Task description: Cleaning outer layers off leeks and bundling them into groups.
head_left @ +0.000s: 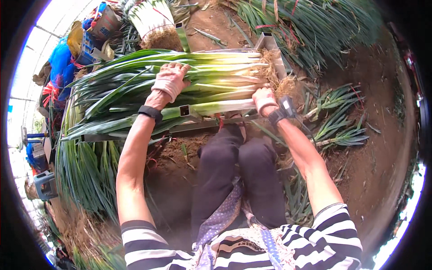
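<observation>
A thick layer of long green onions (pixel 211 76) lies crosswise in a metal rack (pixel 268 41), leaves to the left and pale stalks and roots (pixel 285 85) to the right. My left hand (pixel 171 81), with a pale wrap around its palm, rests on top of the green stalks, fingers laid over them. Near the root end, my right hand (pixel 264 100), wrapped likewise, is closed at the white stalks of the nearest green onions. Its fingertips are partly hidden.
A tied bundle of green onions (pixel 153 22) stands behind the rack. More heaps lie at the far right (pixel 310 27) and lower left (pixel 87 175). Small loose bunches (pixel 344 130) are on the soil at right. Buckets and blue bags (pixel 60 63) crowd the left; a grey-blue plastic stool (pixel 45 184) is below them.
</observation>
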`<state>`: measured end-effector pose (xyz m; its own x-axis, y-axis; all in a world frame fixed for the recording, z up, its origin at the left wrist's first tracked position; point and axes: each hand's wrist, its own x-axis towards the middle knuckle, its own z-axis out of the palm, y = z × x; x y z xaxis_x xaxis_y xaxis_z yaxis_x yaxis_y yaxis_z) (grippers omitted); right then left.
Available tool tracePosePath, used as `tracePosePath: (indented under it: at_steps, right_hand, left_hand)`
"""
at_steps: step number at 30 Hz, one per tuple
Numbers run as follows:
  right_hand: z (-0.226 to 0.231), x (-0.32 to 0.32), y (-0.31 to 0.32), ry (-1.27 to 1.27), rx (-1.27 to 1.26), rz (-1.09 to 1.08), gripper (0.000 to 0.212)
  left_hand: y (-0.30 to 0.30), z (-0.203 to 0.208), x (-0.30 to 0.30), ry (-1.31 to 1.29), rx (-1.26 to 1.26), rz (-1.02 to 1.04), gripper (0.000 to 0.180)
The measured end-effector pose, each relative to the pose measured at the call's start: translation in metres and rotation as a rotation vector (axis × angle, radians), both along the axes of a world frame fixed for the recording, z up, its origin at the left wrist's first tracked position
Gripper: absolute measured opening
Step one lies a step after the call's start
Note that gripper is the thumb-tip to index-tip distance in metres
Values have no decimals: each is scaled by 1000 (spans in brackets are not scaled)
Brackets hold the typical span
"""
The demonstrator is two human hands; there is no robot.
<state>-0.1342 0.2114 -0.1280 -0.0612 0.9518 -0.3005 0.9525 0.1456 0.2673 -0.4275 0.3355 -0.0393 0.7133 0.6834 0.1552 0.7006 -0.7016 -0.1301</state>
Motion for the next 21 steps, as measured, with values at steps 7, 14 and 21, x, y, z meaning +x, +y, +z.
tracePosePath:
  at_steps: [7, 14, 21]
  right_hand:
    - [2, 2, 0, 26, -26, -71, 15]
    - [-13, 15, -4, -16, 31, -11, 16]
    - [-7, 13, -10, 303, 60, -119, 14]
  left_hand:
    - [1, 21, 44, 292, -9, 115, 36]
    - [-21, 35, 31, 5, -111, 31, 28]
    - [-22, -17, -9, 107, -328, -29, 29]
